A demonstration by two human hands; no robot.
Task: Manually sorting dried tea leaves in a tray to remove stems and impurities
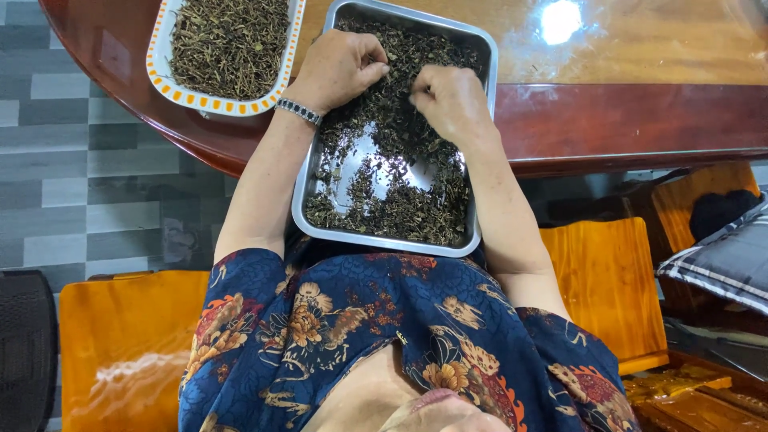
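A rectangular steel tray rests partly on the table edge and against my body, holding loose dried dark-green leaves with a bare shiny patch in the middle. My left hand, with a metal watch band at the wrist, lies at the tray's far left, fingers curled into the leaves. My right hand sits beside it in the middle of the tray, fingers closed, pinching at the leaves. Both hands nearly touch each other.
A white dish with an orange patterned rim, heaped with dried herbs, stands on the glossy wooden table left of the tray. Orange wooden chairs flank me. A striped cushion lies at right, grey tiled floor at left.
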